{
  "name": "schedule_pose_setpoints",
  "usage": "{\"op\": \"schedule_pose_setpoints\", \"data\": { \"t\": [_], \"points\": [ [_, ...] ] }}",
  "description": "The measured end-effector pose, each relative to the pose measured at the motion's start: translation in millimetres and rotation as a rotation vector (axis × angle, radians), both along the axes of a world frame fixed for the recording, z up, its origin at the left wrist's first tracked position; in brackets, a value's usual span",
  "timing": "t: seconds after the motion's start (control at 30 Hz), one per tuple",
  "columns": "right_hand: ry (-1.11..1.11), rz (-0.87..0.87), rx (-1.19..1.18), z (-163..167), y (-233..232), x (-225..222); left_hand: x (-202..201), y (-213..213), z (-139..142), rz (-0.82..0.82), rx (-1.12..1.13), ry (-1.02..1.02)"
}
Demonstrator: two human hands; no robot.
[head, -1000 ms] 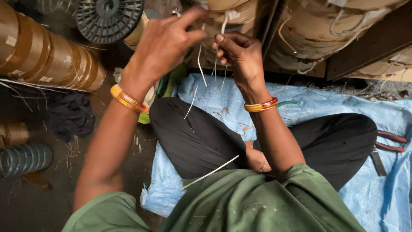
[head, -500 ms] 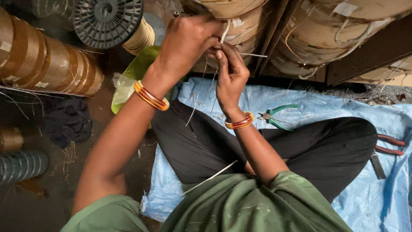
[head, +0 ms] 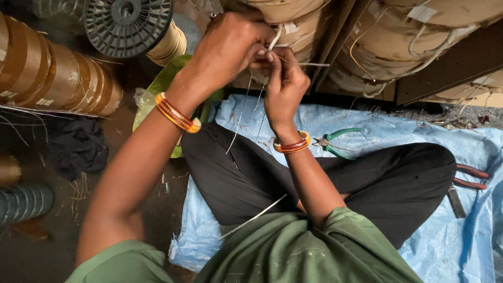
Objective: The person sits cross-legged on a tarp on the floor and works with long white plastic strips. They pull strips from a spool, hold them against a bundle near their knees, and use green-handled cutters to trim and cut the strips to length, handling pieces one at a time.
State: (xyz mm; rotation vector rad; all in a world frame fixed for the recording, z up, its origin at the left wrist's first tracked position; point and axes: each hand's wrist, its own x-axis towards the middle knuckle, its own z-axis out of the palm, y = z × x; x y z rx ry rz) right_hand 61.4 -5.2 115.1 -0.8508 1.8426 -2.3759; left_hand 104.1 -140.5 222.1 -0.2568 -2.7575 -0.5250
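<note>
My left hand [head: 230,50] and my right hand [head: 285,86] are raised close together in front of large brown coils [head: 293,23]. Both pinch thin pale wire strands [head: 272,39] between the fingertips; one strand sticks out to the right and others hang down toward my lap. Orange and red bangles ring each wrist. I sit cross-legged in black trousers on a light blue sheet [head: 471,230]. Green-handled pliers [head: 335,142] lie on the sheet just right of my right wrist.
Brown tape-wrapped spools [head: 57,78] and a black plastic reel [head: 128,23] stand at the left. Red-handled pliers [head: 471,177] lie at the right knee. A dark cloth [head: 78,147] and a ribbed grey roll [head: 23,202] rest on the floor at left.
Both hands stay together on the wire strands; the view has shifted so they sit lower and more central. The green-handled pliers came into sight as my right forearm moved.
</note>
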Motion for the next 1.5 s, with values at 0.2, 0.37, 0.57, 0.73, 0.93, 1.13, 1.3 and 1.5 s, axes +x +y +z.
{"op": "schedule_pose_setpoints", "data": {
  "t": [0.2,0.37,0.57,0.73,0.93,1.13,1.3,1.5],
  "points": [
    [-0.253,0.188,-0.059,-6.2,0.0,-12.6,0.1,1.2,-7.8,0.023,0.022,0.047],
    [-0.502,0.473,-0.175,-22.4,2.1,-25.4,0.7,0.2,-11.1,0.019,-0.018,0.108],
    [-0.526,0.4,-0.241,-25.2,0.3,-18.2,0.5,-1.5,-14.6,0.05,0.025,0.101],
    [-0.496,0.373,-0.229,-29.4,0.8,-12.8,-0.7,-4.3,-17.0,0.023,0.072,0.064],
    [-0.552,0.482,-0.224,-41.2,-2.7,-29.2,-3.9,-6.3,-18.6,0.013,0.052,0.074],
    [-0.841,0.659,-0.343,-34.1,9.0,-30.6,-10.0,-13.3,-21.0,-0.082,0.064,0.097],
    [-0.249,0.185,0.016,-46.8,16.1,-19.3,-10.4,-16.4,-25.9,-0.06,0.084,0.088],
    [0.435,0.01,0.216,-69.7,19.1,-25.3,-11.0,-13.2,-24.9,-0.047,0.128,0.085]
  ]
}}
